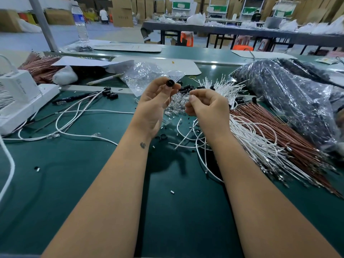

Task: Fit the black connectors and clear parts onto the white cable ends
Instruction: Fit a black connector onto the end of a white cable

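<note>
Left hand (pixel 155 101) raised, fingertip grip on black connector (pixel 170 83); right hand (pixel 206 105) curled alongside

No text can be read anywhere. The bottle (pixel 80 21) at eleven o'clock carries a blue label with print too blurred to make out. The white box (pixel 17 85) at nine o'clock bears faint grey lettering, illegible. The cartons (pixel 122 13) at twelve o'clock show dark marks, too small to read.
</note>
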`<state>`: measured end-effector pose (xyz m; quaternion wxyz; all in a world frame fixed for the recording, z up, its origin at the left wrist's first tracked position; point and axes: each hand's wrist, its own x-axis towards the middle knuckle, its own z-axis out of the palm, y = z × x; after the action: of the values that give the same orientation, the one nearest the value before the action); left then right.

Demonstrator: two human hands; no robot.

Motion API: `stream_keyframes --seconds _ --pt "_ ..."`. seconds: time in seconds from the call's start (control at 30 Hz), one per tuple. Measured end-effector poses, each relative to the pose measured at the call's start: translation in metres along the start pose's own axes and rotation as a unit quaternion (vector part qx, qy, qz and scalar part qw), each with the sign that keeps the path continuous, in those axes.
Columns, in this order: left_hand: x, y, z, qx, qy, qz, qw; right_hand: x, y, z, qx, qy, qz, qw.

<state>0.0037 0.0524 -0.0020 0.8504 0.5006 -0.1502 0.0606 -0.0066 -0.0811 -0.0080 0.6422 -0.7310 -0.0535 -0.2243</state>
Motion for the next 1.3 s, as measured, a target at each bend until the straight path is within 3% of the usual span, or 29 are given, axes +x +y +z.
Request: stream_keyframes --seconds 0.17,0.4,1.3 --pt "0.001 -0.002 -0.001 0.024 0.018 0.008 1.000 0.001 -0.001 -0.003 0.049 0.005 0.006 0.999" --pt "0.004 -0.016 -0.006 0.311 0.038 0.000 0.950 0.003 -0.002 -0.007 0.132 0.000 0.058 0.990" --pt "0.000 -0.019 -0.007 0.388 0.009 0.011 0.922 0.004 0.004 -0.006 0.003 -0.003 0.045 0.999"
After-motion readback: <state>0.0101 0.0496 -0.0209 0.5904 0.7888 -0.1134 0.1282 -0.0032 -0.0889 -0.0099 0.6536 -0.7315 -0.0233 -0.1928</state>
